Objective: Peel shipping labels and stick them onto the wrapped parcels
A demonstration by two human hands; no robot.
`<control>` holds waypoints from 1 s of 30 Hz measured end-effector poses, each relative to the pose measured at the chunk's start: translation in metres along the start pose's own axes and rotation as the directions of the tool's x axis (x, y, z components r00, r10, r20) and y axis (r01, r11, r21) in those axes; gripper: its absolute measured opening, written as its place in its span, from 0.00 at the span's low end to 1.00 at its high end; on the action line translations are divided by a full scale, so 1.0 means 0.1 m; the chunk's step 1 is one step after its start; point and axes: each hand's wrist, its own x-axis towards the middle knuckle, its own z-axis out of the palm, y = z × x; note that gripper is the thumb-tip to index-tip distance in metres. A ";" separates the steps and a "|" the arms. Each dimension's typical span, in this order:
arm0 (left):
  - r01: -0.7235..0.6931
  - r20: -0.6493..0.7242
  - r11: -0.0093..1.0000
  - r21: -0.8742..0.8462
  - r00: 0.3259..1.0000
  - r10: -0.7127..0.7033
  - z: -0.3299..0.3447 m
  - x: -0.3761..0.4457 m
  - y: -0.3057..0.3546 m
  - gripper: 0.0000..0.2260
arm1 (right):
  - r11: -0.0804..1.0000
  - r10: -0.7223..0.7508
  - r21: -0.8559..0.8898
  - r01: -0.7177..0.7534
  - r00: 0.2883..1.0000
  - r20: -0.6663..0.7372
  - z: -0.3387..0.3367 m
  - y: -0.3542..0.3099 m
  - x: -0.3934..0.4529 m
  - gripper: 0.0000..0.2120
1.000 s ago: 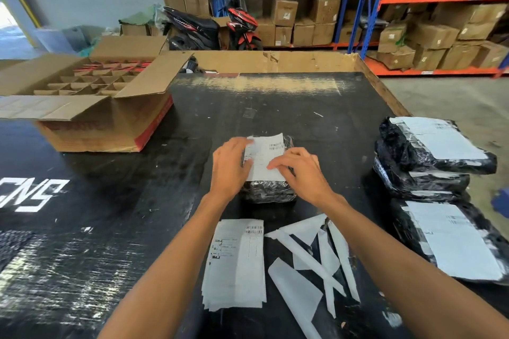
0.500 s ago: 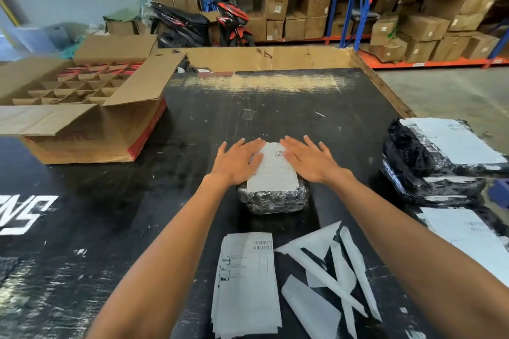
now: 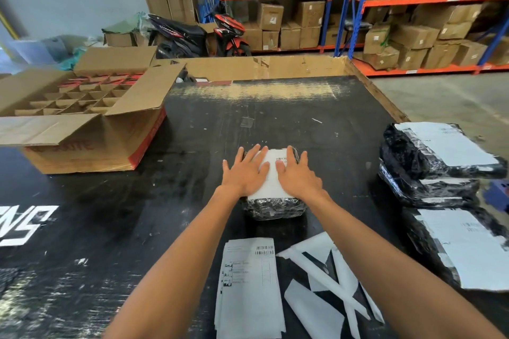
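**Pressing the label flat on the parcel**

I work on the black table (image 3: 275, 118), which carries everything. To my far left the open cardboard box (image 3: 82, 129) with its dividers sits well apart from my work, so I can ignore it. At my right the stack of labelled parcels (image 3: 438, 162) waits near the table edge; I judge that is where this one should go once the label holds.

In the middle lies the wrapped parcel (image 3: 274, 206), black film shiny on its near side, with the shipping label (image 3: 271, 184) on top of it. Both my hands lie flat on that label, fingers spread and gripping nothing: my left hand (image 3: 245, 173) covers its left side, my right hand (image 3: 298, 176) its right, thumbs nearly meeting over the middle.

To do this well, I think I should press from the centre outward to the edges so air is pushed out rather than trapped, then run my fingertips along each border, since the crinkled film below will want to lift the corners. The barcode at the far end should stay smooth and unwrinkled.

Nearest me, the pile of fresh labels (image 3: 250, 286) lies just beside the peeled backing strips (image 3: 325, 283); I should keep those scraps from mixing with the good sheets.
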 end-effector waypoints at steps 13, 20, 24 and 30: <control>0.153 -0.084 0.733 -0.663 0.958 -0.276 0.11 -0.23 0.05 0.26 | 0.905 0.271 0.362 -0.226 0.959 -0.080 0.08 0.15 -0.04 0.34; -0.085 -0.186 0.598 -0.797 0.976 -0.110 -0.01 -0.20 0.05 0.24 | 0.726 0.239 0.682 -0.087 0.962 -0.132 0.22 0.34 -0.05 0.28; -0.132 -0.195 0.397 -0.908 0.973 -0.122 -0.05 -0.26 0.05 0.26 | 0.615 0.216 0.789 0.016 0.958 -0.188 0.27 0.34 -0.13 0.19; -0.283 -0.310 0.373 -0.883 0.950 -0.014 -0.09 -0.37 0.12 0.26 | 0.507 0.191 0.853 0.125 0.948 -0.253 0.39 0.44 -0.19 0.22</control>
